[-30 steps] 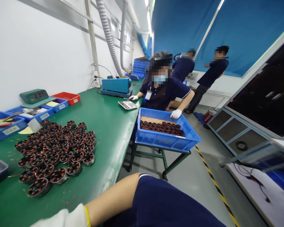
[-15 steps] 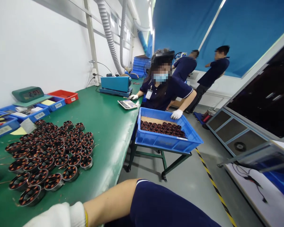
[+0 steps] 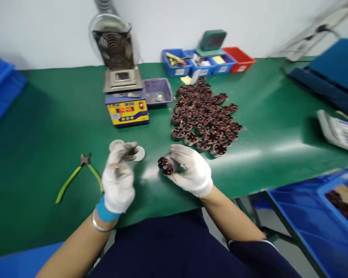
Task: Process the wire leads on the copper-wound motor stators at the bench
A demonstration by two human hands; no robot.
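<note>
My right hand (image 3: pixel 190 168), in a white glove, grips a motor stator (image 3: pixel 167 165), a short metal cylinder with copper windings at its end, tilted toward my left. Slightly left of it is my gloved left hand (image 3: pixel 118 181), raised over the table, its darkened fingers bent and apart from the thumb, with nothing visible in them. Near those fingertips lies a white disc (image 3: pixel 139 154), and a second pale disc (image 3: pixel 116 144) is partly covered by the hand. Green-handled pliers (image 3: pixel 85 160) rest open to the left. Beyond my right hand stands a cluster of several stators (image 3: pixel 203 116).
A soldering station (image 3: pixel 129 114) with a fan (image 3: pixel 116 46) on top stands at the back, beside a purple tray (image 3: pixel 169 90). Small blue bins (image 3: pixel 178 71) and a red bin (image 3: pixel 242 61) line the wall. A calculator (image 3: pixel 340 129) and blue crate (image 3: pixel 321 197) are at right.
My view has swung from the right-hand side and a co-worker to the table before me. Both my hands now show, the right one with a stator.
</note>
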